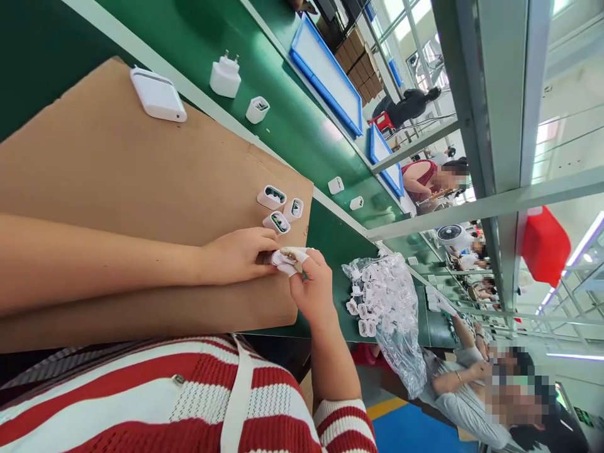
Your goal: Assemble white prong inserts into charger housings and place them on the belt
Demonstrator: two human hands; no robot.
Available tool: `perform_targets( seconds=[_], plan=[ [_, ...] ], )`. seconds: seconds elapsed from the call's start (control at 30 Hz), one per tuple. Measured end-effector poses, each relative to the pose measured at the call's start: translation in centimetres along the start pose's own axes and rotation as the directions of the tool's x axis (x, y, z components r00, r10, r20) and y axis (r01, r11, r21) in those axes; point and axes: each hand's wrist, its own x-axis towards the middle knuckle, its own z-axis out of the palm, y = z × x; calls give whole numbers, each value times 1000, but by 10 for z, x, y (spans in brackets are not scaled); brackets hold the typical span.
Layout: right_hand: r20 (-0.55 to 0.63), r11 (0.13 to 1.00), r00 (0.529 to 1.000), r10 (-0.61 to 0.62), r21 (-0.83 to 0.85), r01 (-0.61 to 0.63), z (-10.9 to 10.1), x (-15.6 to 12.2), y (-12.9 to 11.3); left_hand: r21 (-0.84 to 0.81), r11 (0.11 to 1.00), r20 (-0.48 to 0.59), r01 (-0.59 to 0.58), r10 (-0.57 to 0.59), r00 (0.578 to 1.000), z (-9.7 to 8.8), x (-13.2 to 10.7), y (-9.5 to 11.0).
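My left hand [243, 255] reaches in from the left, fingers pinched on one end of a small white charger housing [275, 258]. From the other side my right hand [314, 283], with stained white coverings on its thumb and a fingertip, closes on the same housing. The fingers hide most of it. Just beyond them, three open white charger housings [272, 197] stand on the brown cardboard [141, 176], their insides showing green and metallic parts. To the right of my right hand, a clear plastic bag [396, 314] holds many white charger parts.
A white rounded device [158, 94] lies at the cardboard's far edge. Beyond a pale rail, the green conveyor [302, 126] carries a plug charger [225, 77] and several housings. Blue-rimmed trays [325, 75] lie further off. Co-workers sit along the line at the right.
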Motion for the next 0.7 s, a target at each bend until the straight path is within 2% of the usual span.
perform_targets(
  seconds=[0.13, 0.27, 0.43, 0.5, 0.57, 0.7],
  plan=[
    [56, 995, 998, -28, -90, 33, 2, 4, 6, -22, 1000, 7, 16, -15, 1000, -1, 2, 1],
    [82, 985, 996, -17, -171, 31, -2, 8, 1, -67, 997, 51, 44, -41, 998, -4, 3, 3],
    [137, 973, 989, 55, -232, -22, -6, 17, 2, -53, 998, 52, 44, -41, 998, -6, 3, 5],
    [107, 980, 990, 93, -185, -72, -2, 17, 6, -38, 998, 40, 57, -55, 998, -5, 3, 5],
    [27, 988, 992, 120, -101, -116, 7, 13, 8, -28, 997, 27, 69, -68, 997, -4, 4, 6],
    [-100, 960, 969, 225, 192, -203, 23, -1, 7, 16, 999, 51, 42, -43, 998, -8, 2, 13]
  ],
)
